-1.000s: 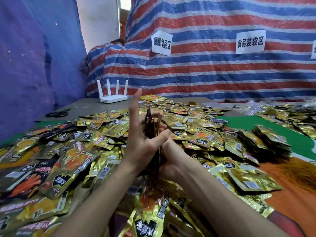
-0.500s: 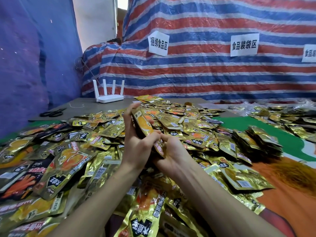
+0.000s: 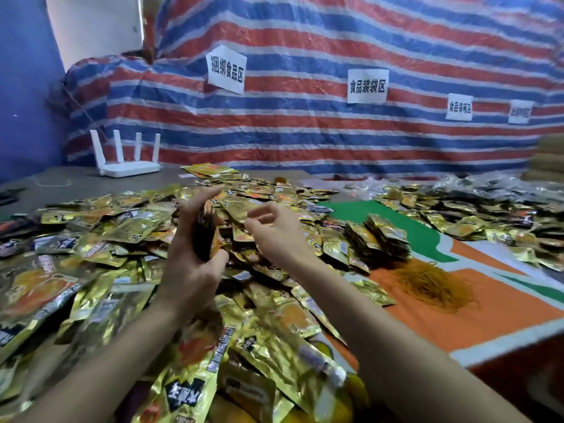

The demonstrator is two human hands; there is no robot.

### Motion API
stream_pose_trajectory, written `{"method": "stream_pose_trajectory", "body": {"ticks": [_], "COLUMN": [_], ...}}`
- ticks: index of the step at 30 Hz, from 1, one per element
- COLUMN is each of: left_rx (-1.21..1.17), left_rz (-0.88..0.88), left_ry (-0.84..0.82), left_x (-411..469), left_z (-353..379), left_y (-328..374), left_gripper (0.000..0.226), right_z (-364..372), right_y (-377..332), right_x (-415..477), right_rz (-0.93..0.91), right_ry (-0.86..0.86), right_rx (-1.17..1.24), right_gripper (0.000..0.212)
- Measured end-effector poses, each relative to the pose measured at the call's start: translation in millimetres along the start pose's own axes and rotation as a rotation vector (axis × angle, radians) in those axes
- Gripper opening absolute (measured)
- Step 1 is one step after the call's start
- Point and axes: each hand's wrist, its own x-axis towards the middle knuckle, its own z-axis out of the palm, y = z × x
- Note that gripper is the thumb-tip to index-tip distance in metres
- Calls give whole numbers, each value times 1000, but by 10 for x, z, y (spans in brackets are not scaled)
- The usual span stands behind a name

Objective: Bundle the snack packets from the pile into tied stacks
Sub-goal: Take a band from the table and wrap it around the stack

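Stacking step: left hand (image 3: 192, 264) closes its fingers (image 3: 190, 209) round an edge-on stack of snack packets (image 3: 207, 233) above the pile (image 3: 122, 270), right hand (image 3: 274, 230) hovers loosely curled, seemingly empty; tying probably calls for the rubber bands (image 3: 427, 279)

A white router (image 3: 128, 169) with four upright antennas stands at the far left of the grey surface (image 3: 76, 184), with a thin loop of string (image 3: 52, 182) lying near it. Behind hangs a red, blue and white striped tarp (image 3: 305, 132) bearing four white paper signs (image 3: 226, 73) with black Chinese characters. A blue wall (image 3: 24, 87) closes the left side. A green, orange and white cloth (image 3: 457, 315) covers the surface at right.
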Motion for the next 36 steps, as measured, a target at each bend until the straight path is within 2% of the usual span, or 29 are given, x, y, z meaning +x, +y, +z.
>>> {"method": "stream_pose_trajectory", "body": {"ticks": [3,7,9,13,16,22,25,30,36], "left_rx": [96,143,152,185,155,28,-107,-246,-372], "left_rz": [36,31,23,28,8,-66,-147,-304,-498], "left_ry": [-124,-176,-179,-175,-167,-126,-73,-7,95], "left_x": [-34,-20,-24,-30,-36,9,35,57,134], "left_z": [32,51,57,59,36,5,6,-25,-120], "left_y": [14,61,56,47,46,102,154,199,124], "left_gripper": [91,83,81,78,80,87,81,67,58], "right_z": [-592,-1377,-1614,-1710,-1707,-1713,-1596,-993,-147], "right_y": [175,500,638,841,887,770,614,261,-117], "right_x": [-43,-157,-225,-299,-314,-332,-301,-203,-6], "right_rz": [-11,219,311,347,369,303,157,-129,-284], "right_ry": [25,51,39,-92,-123,37,138,58,-19], "right_rx": [-392,-851,-983,-1171,-1227,-1196,-990,-585,-184], "right_gripper": [14,17,21,29,24,14,9,5,11]}}
